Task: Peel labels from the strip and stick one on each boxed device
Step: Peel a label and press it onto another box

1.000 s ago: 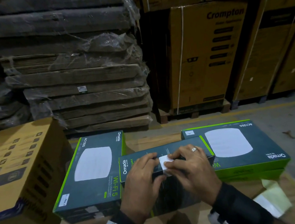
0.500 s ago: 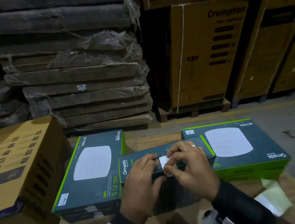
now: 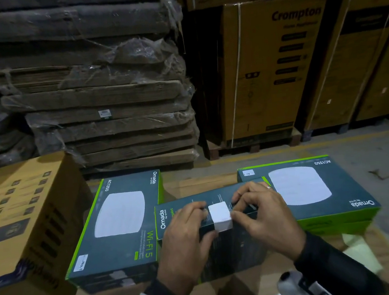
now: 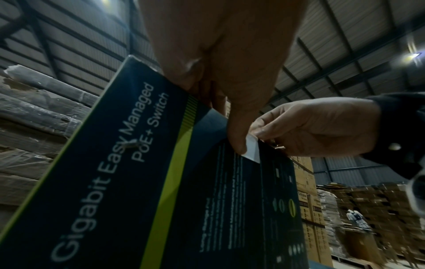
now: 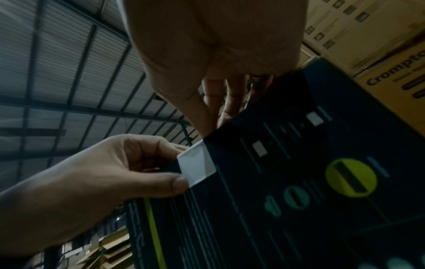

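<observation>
The white label (image 3: 219,215) is folded over the top edge of the upright switch box (image 3: 191,211) in the middle, with the left hand (image 3: 188,241) and right hand (image 3: 265,214) fingers curled, pinching its two sides.

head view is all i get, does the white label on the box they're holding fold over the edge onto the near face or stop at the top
observer: it folds over. the right wrist view shows the label lying flat on the printed near face of the box.
operator: any thumb on that part
observer: yes, the left hand has its thumb tip on one corner of the label there.
operator: what box is it, i only read omada
observer: the left wrist view shows "Gigabit Easy Managed PoE+ Switch" printed along its side.
</observation>
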A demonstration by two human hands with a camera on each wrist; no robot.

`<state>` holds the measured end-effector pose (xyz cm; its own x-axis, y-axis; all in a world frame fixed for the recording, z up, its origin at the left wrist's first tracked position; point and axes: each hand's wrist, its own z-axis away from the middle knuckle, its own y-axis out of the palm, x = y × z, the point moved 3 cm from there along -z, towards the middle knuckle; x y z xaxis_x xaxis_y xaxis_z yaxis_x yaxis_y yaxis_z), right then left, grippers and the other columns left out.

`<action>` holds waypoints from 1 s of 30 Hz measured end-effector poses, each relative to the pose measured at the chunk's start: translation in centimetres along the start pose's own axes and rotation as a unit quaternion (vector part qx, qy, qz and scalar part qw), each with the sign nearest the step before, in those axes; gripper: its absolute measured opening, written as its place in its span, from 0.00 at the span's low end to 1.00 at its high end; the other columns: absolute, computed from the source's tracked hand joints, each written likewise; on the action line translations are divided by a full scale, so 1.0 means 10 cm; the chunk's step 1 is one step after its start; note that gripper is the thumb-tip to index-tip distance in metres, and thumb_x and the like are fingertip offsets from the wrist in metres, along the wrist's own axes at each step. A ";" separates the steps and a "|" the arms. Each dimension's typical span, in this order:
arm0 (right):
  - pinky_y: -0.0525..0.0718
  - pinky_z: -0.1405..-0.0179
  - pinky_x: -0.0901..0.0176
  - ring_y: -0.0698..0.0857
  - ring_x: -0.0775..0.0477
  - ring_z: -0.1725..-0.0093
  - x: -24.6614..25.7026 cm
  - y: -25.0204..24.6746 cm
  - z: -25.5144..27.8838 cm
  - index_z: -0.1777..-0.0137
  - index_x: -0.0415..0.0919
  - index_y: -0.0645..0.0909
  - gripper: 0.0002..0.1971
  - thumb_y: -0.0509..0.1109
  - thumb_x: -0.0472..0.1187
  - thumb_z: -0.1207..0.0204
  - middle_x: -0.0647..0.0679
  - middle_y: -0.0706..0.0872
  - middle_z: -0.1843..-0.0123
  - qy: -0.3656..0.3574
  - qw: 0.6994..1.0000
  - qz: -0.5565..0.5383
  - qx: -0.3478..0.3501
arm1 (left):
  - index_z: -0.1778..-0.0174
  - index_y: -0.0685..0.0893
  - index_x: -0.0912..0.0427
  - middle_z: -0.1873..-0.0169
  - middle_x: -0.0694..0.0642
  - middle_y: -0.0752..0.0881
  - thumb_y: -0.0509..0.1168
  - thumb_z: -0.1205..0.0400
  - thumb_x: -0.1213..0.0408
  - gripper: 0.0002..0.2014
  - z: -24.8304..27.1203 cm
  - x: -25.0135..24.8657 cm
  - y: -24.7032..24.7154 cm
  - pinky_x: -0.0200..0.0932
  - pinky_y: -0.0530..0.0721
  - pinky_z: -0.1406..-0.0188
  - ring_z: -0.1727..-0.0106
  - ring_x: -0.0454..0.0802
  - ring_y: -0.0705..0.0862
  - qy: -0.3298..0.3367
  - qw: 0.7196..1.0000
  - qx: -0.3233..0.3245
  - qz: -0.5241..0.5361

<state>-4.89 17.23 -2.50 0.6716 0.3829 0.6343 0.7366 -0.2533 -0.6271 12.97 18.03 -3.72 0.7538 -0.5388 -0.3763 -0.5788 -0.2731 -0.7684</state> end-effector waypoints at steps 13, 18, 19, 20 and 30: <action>0.69 0.45 0.48 0.79 0.45 0.41 -0.04 0.16 0.15 0.40 0.56 0.82 0.18 0.62 0.54 0.28 0.54 0.83 0.38 -0.152 0.958 0.242 0.010 | 0.55 0.83 0.56 0.45 0.49 0.86 0.82 0.38 0.64 0.20 0.01 0.03 0.04 0.35 0.75 0.44 0.47 0.46 0.82 0.000 1.000 -0.016 0.009; 0.68 0.42 0.47 0.79 0.45 0.39 -0.16 0.02 0.14 0.41 0.55 0.84 0.20 0.64 0.58 0.30 0.53 0.83 0.38 -0.111 0.963 0.245 0.008 | 0.55 0.82 0.56 0.45 0.50 0.86 0.82 0.39 0.65 0.20 -0.01 0.05 0.03 0.36 0.75 0.44 0.46 0.45 0.80 0.005 1.000 -0.020 0.015; 0.68 0.42 0.47 0.78 0.45 0.38 -0.19 -0.02 0.14 0.41 0.55 0.84 0.21 0.64 0.60 0.31 0.53 0.83 0.37 -0.100 0.966 0.238 0.005 | 0.56 0.82 0.56 0.46 0.50 0.86 0.83 0.39 0.65 0.20 -0.01 0.05 0.02 0.35 0.74 0.44 0.46 0.44 0.79 0.007 1.000 -0.021 0.016; 0.70 0.42 0.46 0.77 0.46 0.37 -0.22 -0.06 0.13 0.40 0.56 0.84 0.23 0.63 0.62 0.32 0.53 0.82 0.37 -0.085 0.969 0.231 0.003 | 0.56 0.82 0.56 0.46 0.50 0.86 0.83 0.39 0.65 0.20 -0.01 0.05 0.02 0.35 0.74 0.44 0.46 0.44 0.79 0.010 1.000 -0.020 0.018; 0.75 0.31 0.63 0.75 0.62 0.29 -0.70 -0.10 0.10 0.24 0.51 0.68 0.50 0.86 0.56 0.47 0.65 0.77 0.29 0.096 0.985 -0.139 0.022 | 0.55 0.82 0.55 0.45 0.48 0.85 0.82 0.38 0.63 0.20 -0.12 0.05 -0.01 0.34 0.72 0.46 0.47 0.43 0.77 -0.002 1.000 0.014 0.003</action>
<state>-10.45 15.69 -6.78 0.4497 0.2560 0.8557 0.8931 -0.1213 -0.4331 13.04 16.82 -3.25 0.7518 -0.5366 -0.3832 -0.5745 -0.2480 -0.7800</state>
